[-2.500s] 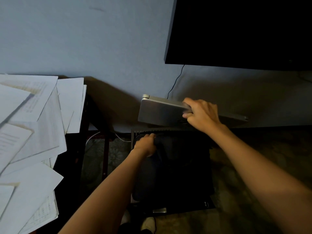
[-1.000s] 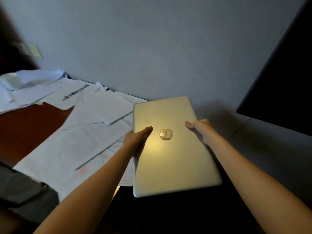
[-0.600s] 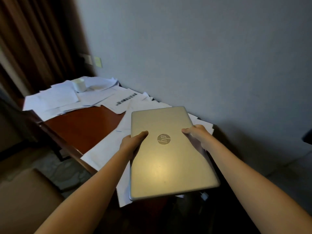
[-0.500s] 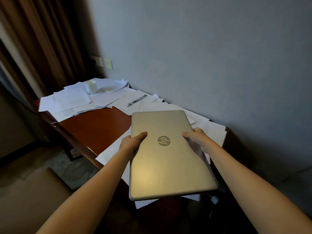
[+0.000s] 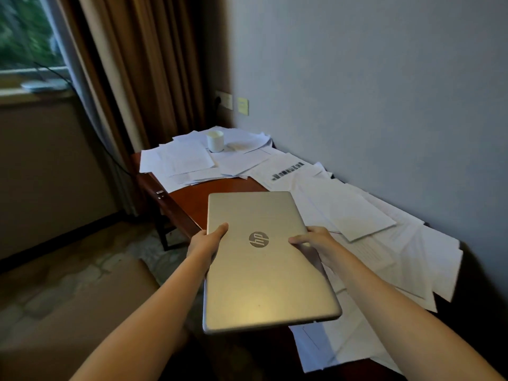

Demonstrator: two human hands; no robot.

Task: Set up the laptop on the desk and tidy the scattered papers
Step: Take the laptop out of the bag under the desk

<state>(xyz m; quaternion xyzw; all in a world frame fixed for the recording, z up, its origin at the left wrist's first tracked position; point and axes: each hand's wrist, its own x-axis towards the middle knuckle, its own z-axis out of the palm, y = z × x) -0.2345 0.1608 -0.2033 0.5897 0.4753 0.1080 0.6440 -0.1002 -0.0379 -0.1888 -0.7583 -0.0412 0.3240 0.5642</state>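
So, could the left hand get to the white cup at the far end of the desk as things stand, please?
Probably not yet. The left hand grips the closed laptop together with the right hand, and the white cup stands on papers well beyond it. Nothing else blocks the way.

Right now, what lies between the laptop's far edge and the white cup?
Head view: a bare strip of wooden desk, then overlapping paper sheets up to the white cup.

Left grip (image 5: pixel 205 244) and right grip (image 5: pixel 316 243) bare; both forearms (image 5: pixel 154 306) bare, uncovered as far as they show
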